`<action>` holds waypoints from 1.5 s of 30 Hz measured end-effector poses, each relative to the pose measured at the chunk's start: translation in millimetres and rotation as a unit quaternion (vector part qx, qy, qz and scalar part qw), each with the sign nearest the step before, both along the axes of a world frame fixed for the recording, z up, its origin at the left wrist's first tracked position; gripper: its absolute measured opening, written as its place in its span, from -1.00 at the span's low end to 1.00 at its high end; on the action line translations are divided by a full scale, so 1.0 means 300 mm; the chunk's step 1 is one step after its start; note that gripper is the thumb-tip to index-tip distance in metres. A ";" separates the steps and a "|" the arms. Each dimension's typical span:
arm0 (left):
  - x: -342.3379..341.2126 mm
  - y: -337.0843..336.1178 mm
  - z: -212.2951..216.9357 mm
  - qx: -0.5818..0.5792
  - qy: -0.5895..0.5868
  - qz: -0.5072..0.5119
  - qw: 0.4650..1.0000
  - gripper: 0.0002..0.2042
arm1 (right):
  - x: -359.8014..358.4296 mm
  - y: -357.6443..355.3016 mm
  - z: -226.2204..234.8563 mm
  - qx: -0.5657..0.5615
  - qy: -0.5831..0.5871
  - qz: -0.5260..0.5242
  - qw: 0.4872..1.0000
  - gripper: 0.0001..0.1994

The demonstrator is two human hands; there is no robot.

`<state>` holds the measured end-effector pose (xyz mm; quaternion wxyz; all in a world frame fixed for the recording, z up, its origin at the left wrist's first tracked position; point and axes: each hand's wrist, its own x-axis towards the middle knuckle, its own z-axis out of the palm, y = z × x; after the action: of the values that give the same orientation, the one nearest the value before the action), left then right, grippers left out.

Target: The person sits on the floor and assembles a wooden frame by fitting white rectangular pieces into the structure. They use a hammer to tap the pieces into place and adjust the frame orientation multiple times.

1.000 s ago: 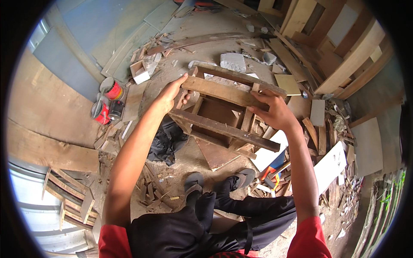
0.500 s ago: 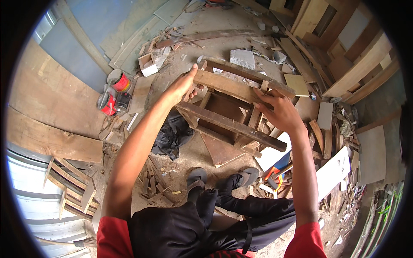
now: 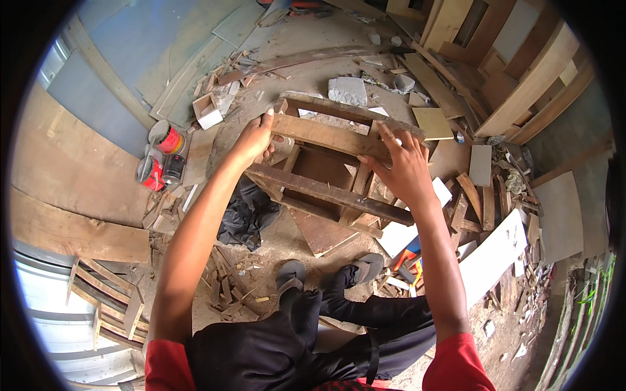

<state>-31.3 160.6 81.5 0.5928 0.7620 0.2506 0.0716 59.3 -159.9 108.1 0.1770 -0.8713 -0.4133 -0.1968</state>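
A short, flat wooden plank (image 3: 319, 132) lies across the top of an open, box-like wooden frame (image 3: 326, 189) in front of me. The frame has long dark rails at its near and far sides, and the plank sits between them. My left hand (image 3: 253, 142) is closed around the plank's left end, thumb on top and fingers curled under. At the other end, my right hand (image 3: 405, 166) grips the plank, its thumb along the near edge and its fingers over the top. The right hand covers that end of the plank.
A black plastic bag (image 3: 244, 218) lies left of the frame, near paint cans (image 3: 151, 171) and a small open box (image 3: 207, 112). Right of my feet are a saw with an orange handle (image 3: 417, 274) and a white board (image 3: 492, 260). Wood scraps (image 3: 231, 283) litter the floor.
The whole view has shifted a little, so the scene sits further left. My right hand's fingers have moved slightly on the plank's end; the left hand keeps its hold.
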 end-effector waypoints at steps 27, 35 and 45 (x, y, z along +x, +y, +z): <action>-0.017 -0.010 0.036 -0.151 0.032 0.026 0.988 -0.40 | -0.027 -0.013 -0.012 0.005 0.041 0.000 0.999 -0.47; 0.018 0.038 0.024 -0.228 0.030 -0.046 0.972 -0.48 | -0.028 -0.032 -0.021 0.160 0.192 0.025 0.968 -0.48; -0.002 -0.465 0.635 0.329 -0.112 -0.188 0.919 -0.49 | -0.195 -0.467 0.036 0.543 0.204 -0.071 0.811 -0.65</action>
<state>-32.0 21.0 271.9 0.3358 0.9340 -0.0030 0.1220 0.8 -300.1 118.9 0.6870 -0.6804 -0.1302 -0.2195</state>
